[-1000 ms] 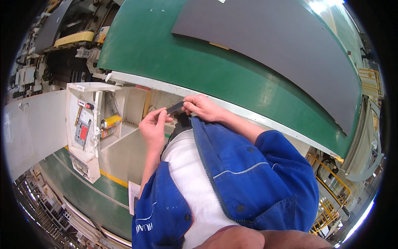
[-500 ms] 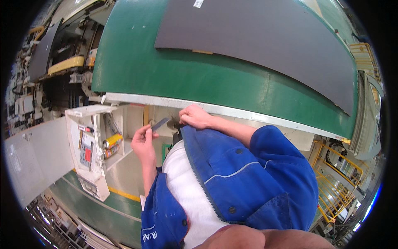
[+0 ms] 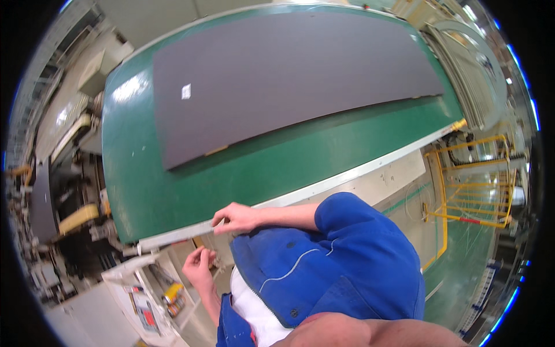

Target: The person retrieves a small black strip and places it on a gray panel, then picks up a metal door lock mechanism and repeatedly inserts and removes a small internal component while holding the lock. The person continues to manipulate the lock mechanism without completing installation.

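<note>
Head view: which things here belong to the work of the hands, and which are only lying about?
In hand:
- right hand at the green table's pale edge
- left hand just below it
- large dark panel

Lying about:
- white cabinet
- yellow railing

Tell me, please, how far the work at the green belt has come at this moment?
Done: a large dark grey panel lies flat on the green conveyor belt. In hand: the right hand rests at the belt's pale near edge; the left hand is curled just below it, and whether it holds anything I cannot tell. Left: neither hand touches the panel.
</note>
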Action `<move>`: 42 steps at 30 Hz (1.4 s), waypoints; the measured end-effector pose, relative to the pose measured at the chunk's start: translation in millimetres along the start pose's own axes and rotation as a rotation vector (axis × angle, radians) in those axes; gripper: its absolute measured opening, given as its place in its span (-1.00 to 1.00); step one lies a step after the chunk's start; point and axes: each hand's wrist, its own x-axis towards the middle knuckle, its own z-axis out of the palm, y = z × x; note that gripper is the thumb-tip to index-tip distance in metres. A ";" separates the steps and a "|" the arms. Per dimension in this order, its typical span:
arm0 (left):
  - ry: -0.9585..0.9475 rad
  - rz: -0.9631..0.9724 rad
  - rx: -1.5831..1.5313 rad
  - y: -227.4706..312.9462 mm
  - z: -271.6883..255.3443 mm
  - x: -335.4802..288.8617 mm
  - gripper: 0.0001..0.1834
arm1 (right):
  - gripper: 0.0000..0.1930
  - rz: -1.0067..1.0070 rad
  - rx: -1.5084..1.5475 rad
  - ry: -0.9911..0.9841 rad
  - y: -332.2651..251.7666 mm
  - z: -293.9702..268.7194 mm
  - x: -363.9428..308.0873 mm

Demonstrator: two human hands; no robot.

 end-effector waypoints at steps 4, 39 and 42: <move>-0.104 0.035 0.041 14.4 17.1 10.4 -0.88 | -0.73 -0.058 0.032 -0.097 -6.6 -15.4 -11.3; 0.113 0.359 0.038 -45.5 58.5 318.1 -0.87 | -0.49 1.444 -0.959 1.872 241.5 -162.8 99.6; 0.178 0.341 0.012 -43.0 39.0 356.1 -0.87 | -0.47 1.487 -0.834 1.806 240.7 -165.6 98.5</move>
